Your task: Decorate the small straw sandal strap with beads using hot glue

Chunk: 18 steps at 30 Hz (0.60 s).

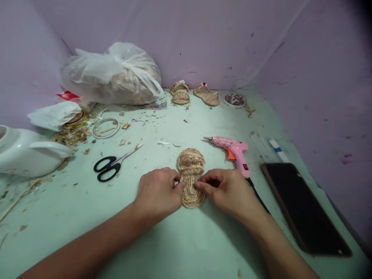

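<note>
A small woven straw sandal lies flat on the pale green table, toe pointing away from me. My left hand pinches its left edge at mid-length, fingers curled. My right hand pinches the right edge opposite, fingers curled too. A woven strap crosses the sandal just above my fingertips. A pink glue gun lies just right of the sandal, nozzle pointing left, its black cord running under my right wrist.
Black-handled scissors lie left of my hands. A dark phone sits at right. At the back stand a plastic bag, two finished straw sandals and a small dish. A white pot, a ring and straw scraps lie left.
</note>
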Motion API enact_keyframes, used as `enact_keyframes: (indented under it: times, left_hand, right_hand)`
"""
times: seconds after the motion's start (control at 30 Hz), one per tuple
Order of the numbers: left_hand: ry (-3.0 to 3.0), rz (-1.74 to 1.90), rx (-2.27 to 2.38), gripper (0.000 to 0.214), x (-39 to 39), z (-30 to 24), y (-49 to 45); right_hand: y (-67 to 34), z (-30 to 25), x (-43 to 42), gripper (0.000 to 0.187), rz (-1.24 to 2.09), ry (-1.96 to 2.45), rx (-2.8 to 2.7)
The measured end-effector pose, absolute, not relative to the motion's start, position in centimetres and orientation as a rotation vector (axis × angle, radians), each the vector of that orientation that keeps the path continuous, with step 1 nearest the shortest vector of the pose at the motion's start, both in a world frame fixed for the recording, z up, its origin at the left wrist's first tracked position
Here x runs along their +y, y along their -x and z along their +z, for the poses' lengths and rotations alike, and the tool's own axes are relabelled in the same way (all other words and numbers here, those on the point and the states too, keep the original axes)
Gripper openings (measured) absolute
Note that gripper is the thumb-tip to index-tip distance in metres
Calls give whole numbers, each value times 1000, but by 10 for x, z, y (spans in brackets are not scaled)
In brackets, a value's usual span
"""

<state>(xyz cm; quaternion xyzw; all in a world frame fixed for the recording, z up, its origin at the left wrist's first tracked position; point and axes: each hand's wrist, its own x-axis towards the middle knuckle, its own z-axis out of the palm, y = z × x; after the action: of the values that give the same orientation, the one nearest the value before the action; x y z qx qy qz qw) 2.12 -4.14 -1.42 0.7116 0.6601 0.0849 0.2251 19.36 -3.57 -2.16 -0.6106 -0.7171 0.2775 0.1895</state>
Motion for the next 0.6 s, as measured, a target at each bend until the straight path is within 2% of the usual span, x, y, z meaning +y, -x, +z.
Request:
enact_keyframes:
  times: [0.07, 0.13, 0.27, 0.33, 0.43, 0.6]
  left_hand:
    - [-1952, 232, 1815, 16, -42, -16, -21]
    - [-1932, 236, 1807, 15, -42, -17, -20]
    - [-1930, 272, 1785, 15, -43, -22, -19]
    - [-1950, 284, 1775, 16, -44, -24, -19]
    - [-1985, 303, 1749, 18, -44, -25, -19]
    - [-2005, 318, 1697, 20, -44, -24, -18]
  right_hand:
    - [-195, -18, -39, 19, 635, 1730, -1999]
    - [-198, -15, -41, 21, 347, 1586, -1946]
    - [-198, -14, -36, 4, -17, 1242, -2079]
    - [-194, -17, -31, 13, -152, 1168, -2206]
    - [-186, -20, -22, 11, -246, 1069, -2314]
    - [-177, -22, -16, 14, -218, 1104, -2339]
